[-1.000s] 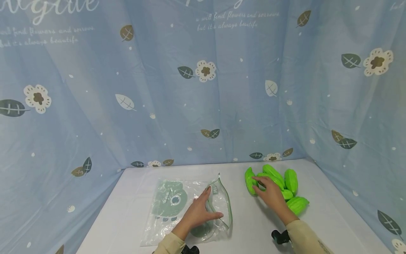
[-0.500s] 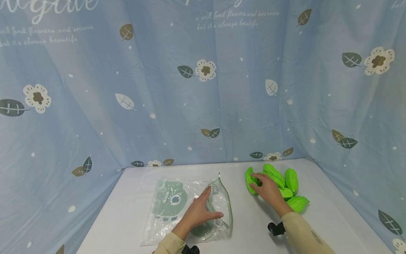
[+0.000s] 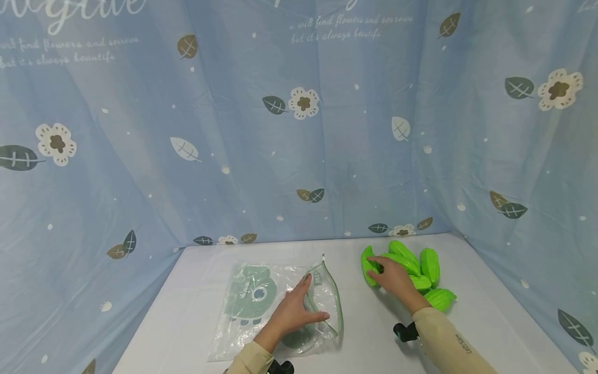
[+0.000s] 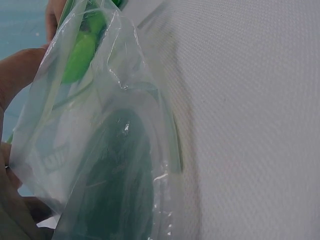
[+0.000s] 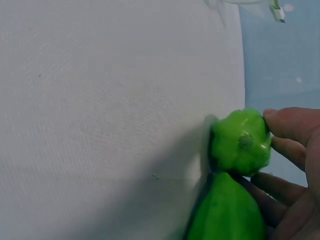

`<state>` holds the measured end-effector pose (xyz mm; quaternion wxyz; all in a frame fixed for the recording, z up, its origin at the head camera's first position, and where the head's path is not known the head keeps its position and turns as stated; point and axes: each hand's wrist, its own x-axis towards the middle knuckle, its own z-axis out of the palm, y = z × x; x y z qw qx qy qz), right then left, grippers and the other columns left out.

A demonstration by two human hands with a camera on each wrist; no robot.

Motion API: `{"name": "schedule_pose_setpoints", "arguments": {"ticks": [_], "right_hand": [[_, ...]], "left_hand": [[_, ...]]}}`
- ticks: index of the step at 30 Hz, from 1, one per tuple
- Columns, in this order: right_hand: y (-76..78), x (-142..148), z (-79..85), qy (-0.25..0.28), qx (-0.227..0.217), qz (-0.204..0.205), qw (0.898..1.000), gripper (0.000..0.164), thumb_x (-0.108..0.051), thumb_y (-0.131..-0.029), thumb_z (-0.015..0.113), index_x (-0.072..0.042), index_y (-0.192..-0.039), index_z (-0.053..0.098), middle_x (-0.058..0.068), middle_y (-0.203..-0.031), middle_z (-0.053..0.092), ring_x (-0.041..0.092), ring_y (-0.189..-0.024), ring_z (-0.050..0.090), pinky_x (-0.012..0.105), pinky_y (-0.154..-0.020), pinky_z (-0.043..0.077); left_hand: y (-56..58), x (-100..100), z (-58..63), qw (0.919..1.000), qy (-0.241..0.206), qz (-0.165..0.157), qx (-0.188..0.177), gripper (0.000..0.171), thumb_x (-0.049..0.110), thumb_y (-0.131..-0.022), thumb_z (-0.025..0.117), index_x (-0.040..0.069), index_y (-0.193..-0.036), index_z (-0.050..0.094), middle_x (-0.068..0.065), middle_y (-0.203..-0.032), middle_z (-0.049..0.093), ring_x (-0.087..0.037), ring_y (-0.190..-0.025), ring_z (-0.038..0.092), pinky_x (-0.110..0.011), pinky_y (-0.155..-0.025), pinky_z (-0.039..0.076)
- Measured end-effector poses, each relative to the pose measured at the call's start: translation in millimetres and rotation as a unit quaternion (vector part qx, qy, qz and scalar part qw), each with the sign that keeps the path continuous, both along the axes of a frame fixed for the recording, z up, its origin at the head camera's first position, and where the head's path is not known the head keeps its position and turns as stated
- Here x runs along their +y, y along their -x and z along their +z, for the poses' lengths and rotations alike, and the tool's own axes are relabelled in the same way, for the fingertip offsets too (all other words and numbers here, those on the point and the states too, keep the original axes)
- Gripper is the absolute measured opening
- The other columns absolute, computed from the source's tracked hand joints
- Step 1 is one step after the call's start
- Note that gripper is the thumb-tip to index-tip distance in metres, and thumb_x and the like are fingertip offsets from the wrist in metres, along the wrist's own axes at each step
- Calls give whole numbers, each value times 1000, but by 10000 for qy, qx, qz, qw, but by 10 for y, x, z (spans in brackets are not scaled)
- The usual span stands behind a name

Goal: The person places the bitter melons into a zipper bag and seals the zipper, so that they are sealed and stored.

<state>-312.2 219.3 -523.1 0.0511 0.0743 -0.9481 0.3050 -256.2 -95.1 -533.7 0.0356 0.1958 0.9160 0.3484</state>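
Your right hand has moved closer and now pinches the leftmost green fruit, right of centre in the lower head view, so the grasp seems made, while your left hand, fingers spread, rests at the plastic bag.

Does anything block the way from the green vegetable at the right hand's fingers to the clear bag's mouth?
Nothing visible does: bare white tabletop lies between the ridged green vegetable and the mouth of the clear bag. Only the left hand is there, touching the bag.
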Motion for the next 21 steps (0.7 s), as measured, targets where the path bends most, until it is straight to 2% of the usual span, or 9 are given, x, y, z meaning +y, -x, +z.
{"name": "schedule_pose_setpoints", "arguments": {"ticks": [8, 21], "right_hand": [[-45, -29, 46, -187, -139, 201, 9995, 43, -24, -92, 77, -7, -131, 69, 23, -133, 64, 45, -124, 58, 60, -100, 48], [-279, -133, 90, -35, -253, 343, 9991, 44, -25, -90, 79, -11, -131, 70, 18, -135, 64, 41, -124, 59, 58, -101, 49]], "left_hand": [[-1, 3, 3, 10000, 1, -3, 29, 115, 60, -77, 81, 2, -160, 27, -20, -163, 31, -41, -145, 37, -69, -115, 24], [-1, 11, 9, 10000, 11, 42, -51, 117, 61, -76, 81, 3, -161, 26, -20, -163, 30, -42, -146, 35, -69, -116, 23]]}}
